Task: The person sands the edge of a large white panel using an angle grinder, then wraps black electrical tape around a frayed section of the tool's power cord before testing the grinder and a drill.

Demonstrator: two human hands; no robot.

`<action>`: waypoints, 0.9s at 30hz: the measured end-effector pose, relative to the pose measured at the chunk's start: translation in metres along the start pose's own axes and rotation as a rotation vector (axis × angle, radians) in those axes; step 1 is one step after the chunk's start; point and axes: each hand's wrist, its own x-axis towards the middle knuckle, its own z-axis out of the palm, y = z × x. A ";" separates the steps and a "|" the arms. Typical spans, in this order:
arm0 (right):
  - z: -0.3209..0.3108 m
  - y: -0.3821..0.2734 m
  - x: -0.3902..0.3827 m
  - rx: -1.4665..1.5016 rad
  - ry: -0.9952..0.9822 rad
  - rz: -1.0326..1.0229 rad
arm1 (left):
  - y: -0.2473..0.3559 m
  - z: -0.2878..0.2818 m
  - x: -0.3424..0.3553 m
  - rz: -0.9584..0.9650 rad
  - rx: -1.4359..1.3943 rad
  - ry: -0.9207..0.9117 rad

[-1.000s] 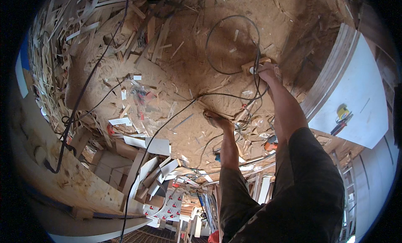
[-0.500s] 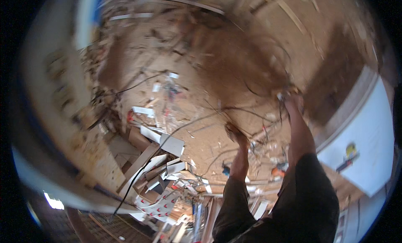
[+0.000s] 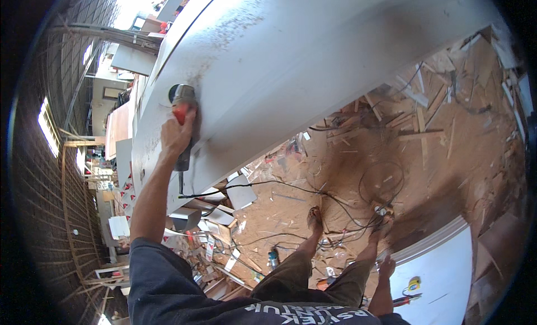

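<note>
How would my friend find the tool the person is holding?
Start with the big grey-white panel slanting across the top of the picture. Over its left part, the person's left hand grips a power tool with a dark body and greyish head. Its bright red patch sets it apart from the brown smudges and pale panel around it.

One left hand and one right hand make two, and there are two feet, one angle grinder, one broad pale panel, one stack of white-topped boards, one yellow tape measure, one red-and-black hand tool and one teal object. Dark cables number at least two; wood offcuts run to dozens, too many for an exact count
</note>
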 end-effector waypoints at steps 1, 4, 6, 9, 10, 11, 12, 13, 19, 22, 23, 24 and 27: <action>0.002 0.038 0.006 -0.093 0.055 -0.122 | 0.002 -0.003 -0.007 -0.048 -0.010 -0.010; -0.017 0.001 -0.028 0.048 -0.021 -0.111 | 0.026 -0.012 -0.012 -0.085 -0.048 -0.004; -0.013 -0.003 -0.041 0.177 0.031 -0.204 | 0.022 -0.020 -0.013 -0.082 -0.083 -0.089; 0.004 -0.055 -0.027 -0.032 -0.004 -0.609 | -0.009 -0.034 -0.007 -0.060 -0.249 -0.264; -0.003 -0.122 -0.059 0.164 0.037 -0.616 | -0.013 -0.031 -0.008 -0.071 -0.286 -0.265; -0.022 -0.202 -0.105 0.346 0.062 -0.636 | -0.018 -0.029 -0.016 -0.096 -0.317 -0.275; -0.031 -0.258 -0.131 0.472 0.024 -0.713 | -0.020 -0.032 -0.026 -0.117 -0.351 -0.288; -0.039 -0.316 -0.169 0.574 -0.078 -0.819 | -0.020 -0.036 -0.043 -0.103 -0.390 -0.227; -0.086 -0.545 -0.371 0.824 -1.072 -0.912 | 0.046 -0.150 -0.155 0.019 -0.817 -0.331; -0.095 -0.551 -0.416 1.226 -1.213 -0.827 | 0.049 -0.172 -0.192 0.120 -0.896 -0.285; -0.098 -0.545 -0.417 1.217 -1.190 -0.818 | 0.045 -0.174 -0.205 0.130 -0.925 -0.234; -0.107 -0.540 -0.420 1.220 -1.224 -0.775 | 0.040 -0.175 -0.218 0.137 -0.953 -0.189; -0.136 -0.535 -0.423 1.253 -1.309 -0.643 | 0.028 -0.173 -0.232 0.114 -1.308 -0.698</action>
